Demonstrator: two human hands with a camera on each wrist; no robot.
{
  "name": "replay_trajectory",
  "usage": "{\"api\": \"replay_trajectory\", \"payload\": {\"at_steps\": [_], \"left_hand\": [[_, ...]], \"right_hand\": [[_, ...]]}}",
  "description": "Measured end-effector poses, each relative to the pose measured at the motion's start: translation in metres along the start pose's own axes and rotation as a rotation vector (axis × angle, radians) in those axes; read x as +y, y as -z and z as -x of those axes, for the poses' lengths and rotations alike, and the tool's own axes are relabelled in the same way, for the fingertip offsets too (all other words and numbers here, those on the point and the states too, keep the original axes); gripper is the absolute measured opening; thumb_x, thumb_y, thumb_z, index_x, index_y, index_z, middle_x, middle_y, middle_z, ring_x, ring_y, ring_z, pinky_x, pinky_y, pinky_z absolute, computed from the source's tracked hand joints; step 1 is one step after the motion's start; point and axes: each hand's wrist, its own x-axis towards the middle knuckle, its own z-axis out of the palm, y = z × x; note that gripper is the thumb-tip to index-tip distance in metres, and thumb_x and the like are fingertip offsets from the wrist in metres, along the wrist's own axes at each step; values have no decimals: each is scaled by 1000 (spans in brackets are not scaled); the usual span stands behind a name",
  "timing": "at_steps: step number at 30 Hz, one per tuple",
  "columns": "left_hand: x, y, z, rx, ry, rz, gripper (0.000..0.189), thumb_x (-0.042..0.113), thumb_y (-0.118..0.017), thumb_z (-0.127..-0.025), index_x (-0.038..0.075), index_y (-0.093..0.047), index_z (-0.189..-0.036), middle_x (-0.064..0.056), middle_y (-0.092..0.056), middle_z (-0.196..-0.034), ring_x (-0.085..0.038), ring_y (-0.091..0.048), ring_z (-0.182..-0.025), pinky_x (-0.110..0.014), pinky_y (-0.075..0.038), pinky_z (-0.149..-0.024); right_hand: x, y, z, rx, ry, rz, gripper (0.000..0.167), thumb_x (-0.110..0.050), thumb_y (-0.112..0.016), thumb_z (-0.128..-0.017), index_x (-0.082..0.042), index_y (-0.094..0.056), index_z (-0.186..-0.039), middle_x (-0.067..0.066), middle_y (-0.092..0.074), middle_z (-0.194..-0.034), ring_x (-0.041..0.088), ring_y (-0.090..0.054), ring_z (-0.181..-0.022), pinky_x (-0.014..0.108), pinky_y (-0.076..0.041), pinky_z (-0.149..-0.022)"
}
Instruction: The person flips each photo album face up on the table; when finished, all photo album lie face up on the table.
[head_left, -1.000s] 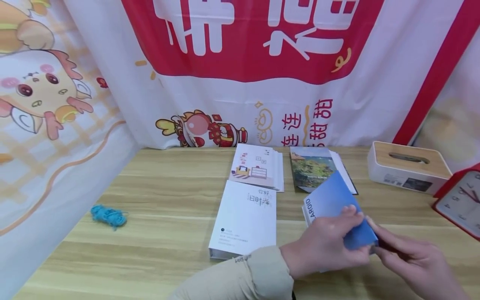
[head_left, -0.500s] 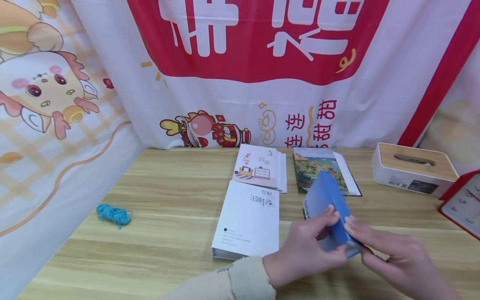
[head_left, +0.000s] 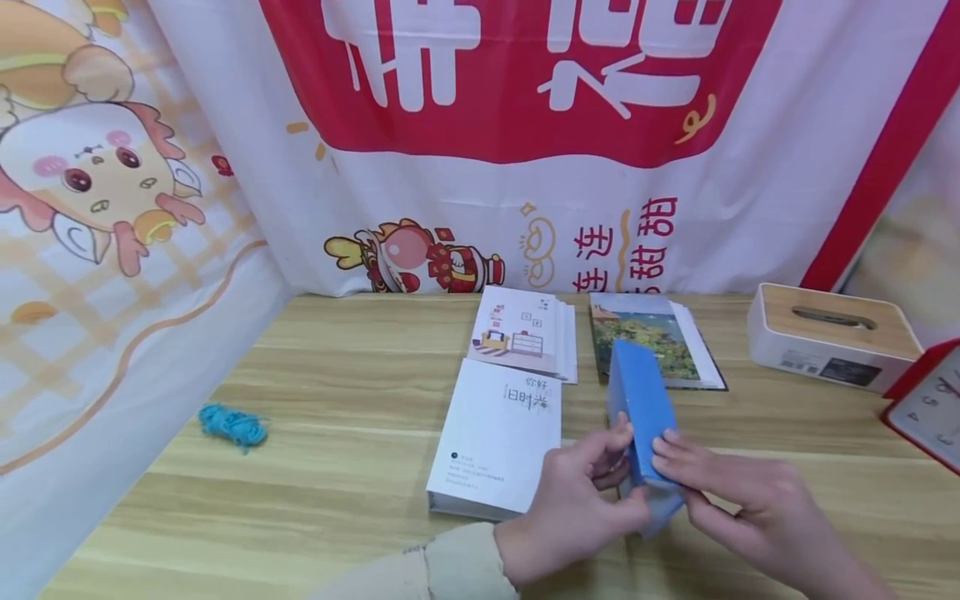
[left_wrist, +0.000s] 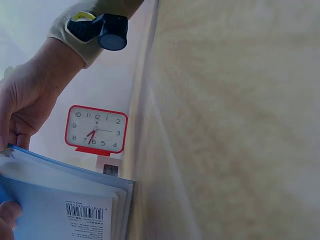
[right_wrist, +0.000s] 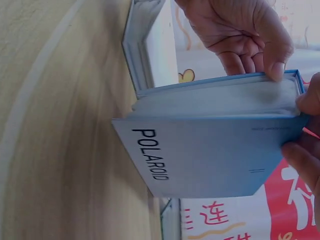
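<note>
A blue photo album (head_left: 641,408) lettered POLAROID is tilted up on edge at the right of the wooden table, its spine turned upward. My left hand (head_left: 577,504) pinches it near the close end, thumb and fingers on the cover edge. From the other side my right hand (head_left: 750,508) grips the spine area, fingers over the blue back. In the right wrist view the album's cover (right_wrist: 205,155) and pale page edges show, the covers slightly apart. A barcode (left_wrist: 85,211) is printed on the cover in the left wrist view. Whether its lower edge touches the table is unclear.
A thick white book (head_left: 498,433) lies left of the album, with white booklets (head_left: 517,333) behind it. Further back is a landscape-covered book (head_left: 652,342). A tissue box (head_left: 832,333) and red clock (head_left: 930,412) stand right; teal yarn (head_left: 232,425) lies left.
The blue album has been turned from cover-up to spine-up and shifted left, both hands moving with it. The head view has also shifted slightly.
</note>
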Motion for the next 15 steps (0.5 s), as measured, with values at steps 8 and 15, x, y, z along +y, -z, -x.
{"api": "replay_trajectory", "payload": {"at_steps": [8, 15], "left_hand": [[-2, 6, 6, 7, 99, 155, 42, -17, -57, -70, -13, -53, -112, -29, -55, -118, -23, -58, -108, -25, -51, -81], [-4, 7, 8, -10, 110, 173, 44, -18, -57, -70, -12, -52, -113, -28, -55, -119, -23, -57, -109, -26, -50, -83]], "right_hand": [[5, -10, 2, 33, -7, -99, 28, -21, -61, -88, 2, -70, -102, 8, -68, -108, 8, -60, -108, 13, -46, -85], [8, -14, 3, 77, 15, -135, 27, -19, -60, -89, 3, -70, -99, 9, -68, -108, 9, -60, -108, 14, -45, -86]]}}
